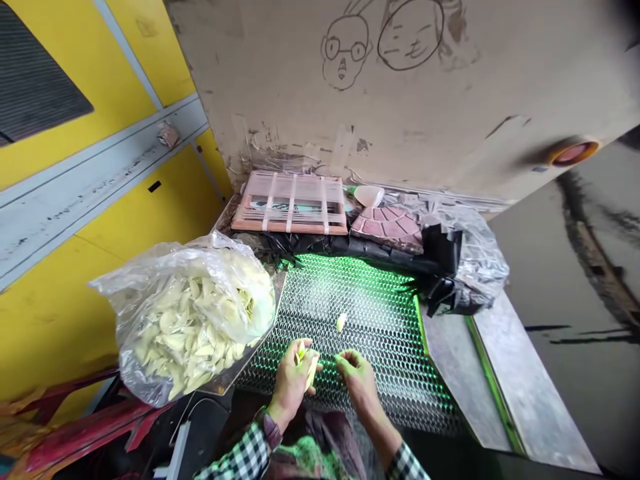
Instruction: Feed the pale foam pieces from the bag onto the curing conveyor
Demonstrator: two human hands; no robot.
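Observation:
My left hand is closed round a few pale yellow-white pieces, held just above a metal mesh belt lit green from below. My right hand is beside it, fingers curled in a pinch over the mesh; whether it holds a piece is too small to tell. One pale piece lies alone on the mesh beyond my hands. A large clear plastic bag full of the same pale pieces sits to the left of my left hand.
A brown board with drawn faces rises behind the mesh. Below it lie a strapped wooden frame, a reddish patterned piece, black sheeting and crumpled clear plastic. Yellow wall left; grey metal ledge right.

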